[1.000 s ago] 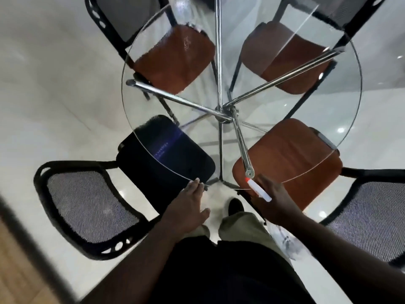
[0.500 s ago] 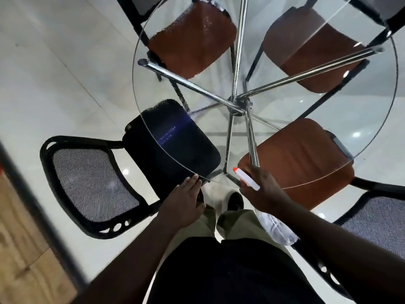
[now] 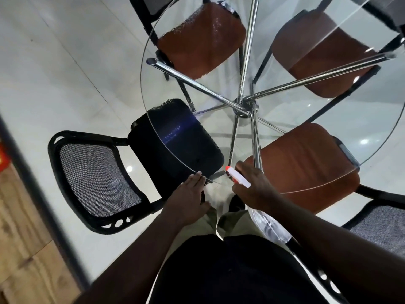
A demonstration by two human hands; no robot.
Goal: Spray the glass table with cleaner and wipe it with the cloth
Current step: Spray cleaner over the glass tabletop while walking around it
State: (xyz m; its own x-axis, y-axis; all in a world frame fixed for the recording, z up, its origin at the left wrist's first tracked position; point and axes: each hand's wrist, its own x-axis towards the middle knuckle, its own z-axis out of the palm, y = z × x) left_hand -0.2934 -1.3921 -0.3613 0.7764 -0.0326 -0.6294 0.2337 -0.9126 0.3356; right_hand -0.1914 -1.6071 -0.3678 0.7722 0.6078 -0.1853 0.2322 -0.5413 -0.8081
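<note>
Glass table (image 3: 219, 93), one spray bottle (image 3: 239, 177) (right hand (image 3: 255, 191)), four chairs (image 3: 96, 178)

Only one camera is here, worn on the person's head; it looks steeply down and a little forward, over the near rim of the round glass table (image 3: 361, 119). It is close (the forearms (image 3: 135, 260) enter from the bottom edge, and the left hand (image 3: 188, 198) and the right hand (image 3: 254, 189) with the spray bottle (image 3: 240, 179) sit low in the centre).
</note>
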